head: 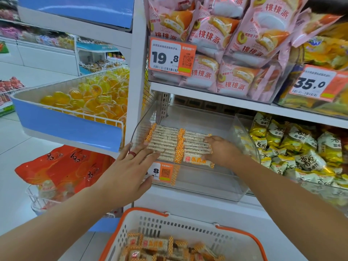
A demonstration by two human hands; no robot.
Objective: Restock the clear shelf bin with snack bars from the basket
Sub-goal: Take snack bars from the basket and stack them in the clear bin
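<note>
Low in the frame, at bottom centre, a white basket [188, 228] with an orange rim is seen, bars [150, 247] heaped inside. Above it, at centre, the clear bin [207, 178] is set on the shelf, two rows of bars [169, 142] laid flat in it. The left hand [130, 166] is held open, fingers straight, at the bin's left front corner. The right hand [222, 149] is laid on the right row, fingers bent over the bars. Pink packets [226, 44] are stacked upper right.

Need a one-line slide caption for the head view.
Both hands, left and right, press rows of orange-ended snack bars flat in the clear plastic shelf bin, above the white-and-orange basket.
</note>
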